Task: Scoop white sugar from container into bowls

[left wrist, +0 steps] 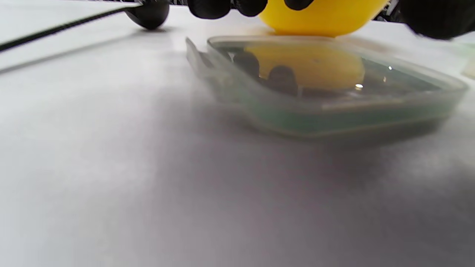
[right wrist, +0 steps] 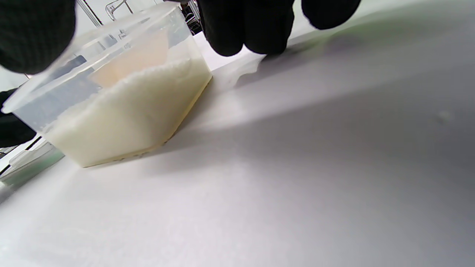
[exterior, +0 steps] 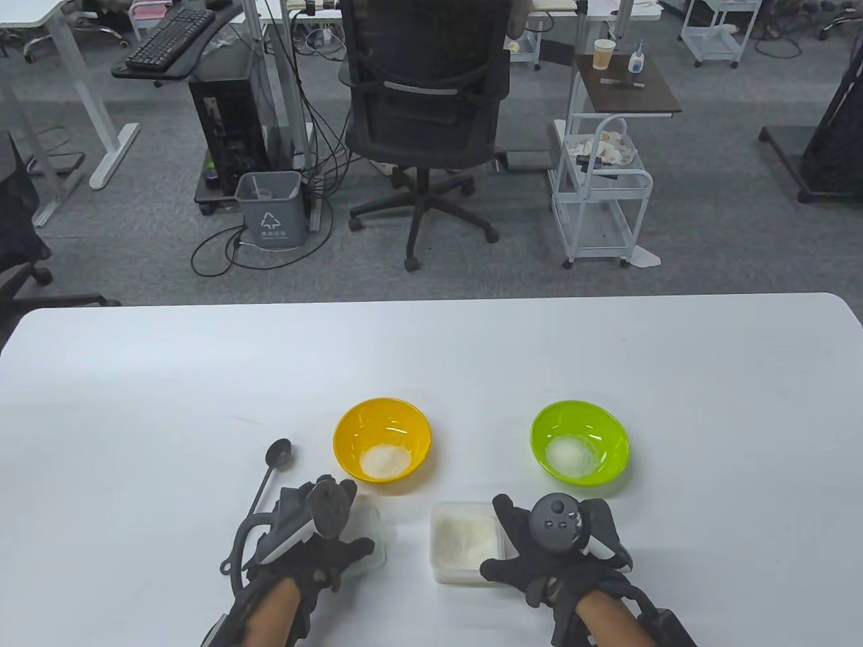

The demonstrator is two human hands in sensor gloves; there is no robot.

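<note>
White desk (exterior: 135, 404) with rounded far corners. Resting on it — a yellow bowl (exterior: 382, 439) at centre and a green bowl (exterior: 580, 441) to the right, each holding sugar; nearer, a clear container (exterior: 465, 542) of sugar; a clear lid (left wrist: 326, 96) left of it; a black spoon (exterior: 270, 468) at far left.

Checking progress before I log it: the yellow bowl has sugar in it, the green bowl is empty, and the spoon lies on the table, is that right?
Not quite. The green bowl is not empty: the table view shows a mound of white sugar in it, as in the yellow bowl. The spoon does lie on the table.
</note>
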